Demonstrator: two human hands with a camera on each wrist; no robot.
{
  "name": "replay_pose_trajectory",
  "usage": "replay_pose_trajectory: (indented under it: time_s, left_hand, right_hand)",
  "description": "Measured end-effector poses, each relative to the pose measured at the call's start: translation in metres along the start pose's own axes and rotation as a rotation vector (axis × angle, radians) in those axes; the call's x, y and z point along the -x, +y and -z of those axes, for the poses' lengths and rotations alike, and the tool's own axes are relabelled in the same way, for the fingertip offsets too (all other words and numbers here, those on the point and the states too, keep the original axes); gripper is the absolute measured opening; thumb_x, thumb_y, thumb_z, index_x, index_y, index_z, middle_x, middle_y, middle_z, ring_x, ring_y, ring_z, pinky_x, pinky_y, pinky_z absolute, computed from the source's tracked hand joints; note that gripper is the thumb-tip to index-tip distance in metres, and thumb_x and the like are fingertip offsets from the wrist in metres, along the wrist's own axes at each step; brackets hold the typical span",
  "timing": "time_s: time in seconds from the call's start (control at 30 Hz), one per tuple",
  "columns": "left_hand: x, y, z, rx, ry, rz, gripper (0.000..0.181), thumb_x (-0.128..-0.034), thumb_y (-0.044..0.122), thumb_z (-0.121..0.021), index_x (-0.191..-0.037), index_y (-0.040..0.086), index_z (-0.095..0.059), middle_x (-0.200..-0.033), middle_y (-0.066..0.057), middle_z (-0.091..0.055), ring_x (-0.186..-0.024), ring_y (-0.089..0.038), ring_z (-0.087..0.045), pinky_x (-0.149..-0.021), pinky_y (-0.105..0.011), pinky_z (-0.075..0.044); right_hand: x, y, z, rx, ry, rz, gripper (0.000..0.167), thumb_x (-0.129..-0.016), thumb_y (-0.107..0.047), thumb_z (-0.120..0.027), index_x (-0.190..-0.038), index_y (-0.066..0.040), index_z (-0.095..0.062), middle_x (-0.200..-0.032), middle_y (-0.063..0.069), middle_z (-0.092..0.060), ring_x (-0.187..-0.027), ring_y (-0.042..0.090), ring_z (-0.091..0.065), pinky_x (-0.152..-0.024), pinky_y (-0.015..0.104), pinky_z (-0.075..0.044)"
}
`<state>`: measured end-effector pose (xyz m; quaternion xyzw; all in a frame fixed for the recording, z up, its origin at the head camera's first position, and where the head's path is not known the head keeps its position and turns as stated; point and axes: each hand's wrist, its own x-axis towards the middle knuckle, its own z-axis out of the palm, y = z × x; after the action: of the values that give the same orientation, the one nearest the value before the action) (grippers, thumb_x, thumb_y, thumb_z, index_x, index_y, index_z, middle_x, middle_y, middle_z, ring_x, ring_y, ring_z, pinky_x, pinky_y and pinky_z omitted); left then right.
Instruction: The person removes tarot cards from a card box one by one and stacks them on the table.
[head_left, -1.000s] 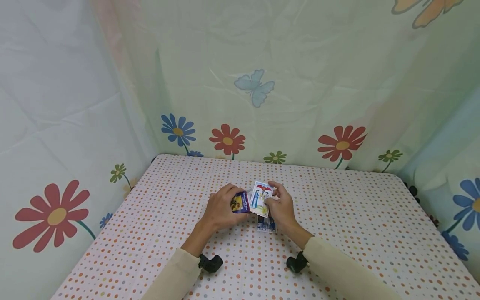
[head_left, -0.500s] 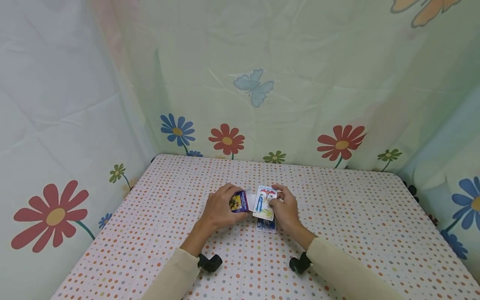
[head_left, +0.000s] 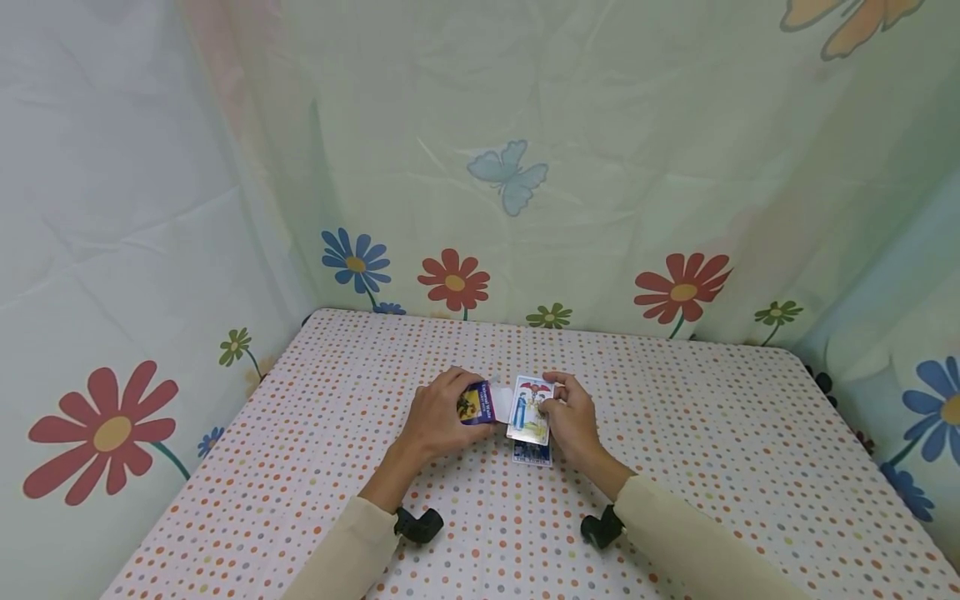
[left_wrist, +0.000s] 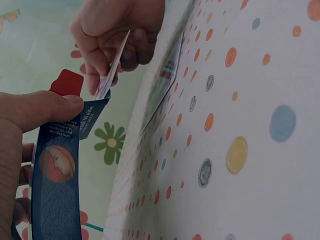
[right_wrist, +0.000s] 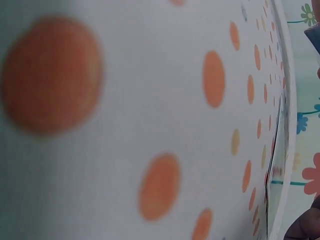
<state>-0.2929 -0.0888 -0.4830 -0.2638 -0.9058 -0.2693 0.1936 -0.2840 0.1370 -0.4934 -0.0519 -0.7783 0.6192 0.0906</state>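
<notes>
My left hand (head_left: 442,417) grips a dark blue and purple tarot card box (head_left: 477,403) with a yellow picture on its face. In the left wrist view the box (left_wrist: 57,170) shows its side panel and a red flap (left_wrist: 67,82), with the thumb pressed near its top. Just right of it, my right hand (head_left: 573,425) pinches a tarot card (head_left: 529,410) with red wings and figures, picture side up. Whether more cards lie behind it I cannot tell. Beneath it a dark blue tarot card (head_left: 532,453) lies on the table, partly covered.
A white cloth with coloured dots covers the table (head_left: 480,517). Flower-printed curtains (head_left: 570,167) hang behind and at both sides. Black wrist cameras (head_left: 420,525) sit at both wrists. The right wrist view shows mostly tablecloth (right_wrist: 150,100), with part of a hand (right_wrist: 306,225) at its lower right edge.
My right hand has drawn the tarot card slightly right and toward me, away from the box, widening the gap between them. My left hand and the box have hardly moved.
</notes>
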Motion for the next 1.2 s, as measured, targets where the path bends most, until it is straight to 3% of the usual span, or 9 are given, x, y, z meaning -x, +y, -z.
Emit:
replay_pose_trajectory:
  time_s: [0.6, 0.83, 0.93, 1.2]
  left_hand:
    - [-0.0005, 0.0006, 0.0012, 0.007, -0.008, 0.013, 0.07, -0.0698, 0.049, -0.089, -0.129, 0.019, -0.065, -0.12, -0.001, -0.063, -0.099, -0.019, -0.061, -0.082, -0.046, -0.048]
    - [-0.0002, -0.0007, 0.0015, 0.012, -0.003, 0.01, 0.071, -0.0695, 0.05, -0.089, -0.129, 0.019, -0.065, -0.12, 0.0, -0.063, -0.1, -0.019, -0.061, -0.083, -0.046, -0.049]
    - [-0.0001, -0.0014, 0.0012, 0.019, 0.001, 0.007, 0.071, -0.0693, 0.05, -0.089, -0.129, 0.019, -0.065, -0.12, 0.0, -0.063, -0.1, -0.019, -0.061, -0.083, -0.046, -0.049]
    - [-0.0001, -0.0009, 0.0017, 0.024, -0.014, 0.027, 0.071, -0.0698, 0.05, -0.088, -0.13, 0.02, -0.064, -0.121, 0.0, -0.063, -0.1, -0.018, -0.06, -0.084, -0.045, -0.048]
  right_hand:
    - [-0.0028, 0.0004, 0.004, 0.223, -0.04, -0.053, 0.046, -0.083, -0.001, -0.057, -0.129, -0.004, -0.058, -0.072, 0.003, -0.043, -0.062, 0.017, -0.04, -0.057, 0.029, -0.035]
    - [-0.0039, -0.0011, 0.0065, 0.247, -0.083, -0.102, 0.046, -0.083, -0.001, -0.058, -0.129, -0.003, -0.057, -0.08, 0.006, -0.048, -0.07, 0.02, -0.044, -0.063, 0.032, -0.037]
    - [-0.0046, -0.001, 0.0064, 0.259, -0.095, -0.113, 0.046, -0.081, 0.0, -0.06, -0.127, -0.003, -0.059, -0.082, 0.006, -0.05, -0.068, 0.019, -0.045, -0.059, 0.031, -0.037]
    - [-0.0074, 0.0025, 0.0041, 0.317, -0.091, -0.093, 0.045, -0.076, 0.0, -0.063, -0.121, -0.002, -0.064, -0.067, -0.001, -0.044, -0.054, 0.012, -0.038, -0.049, 0.026, -0.031]
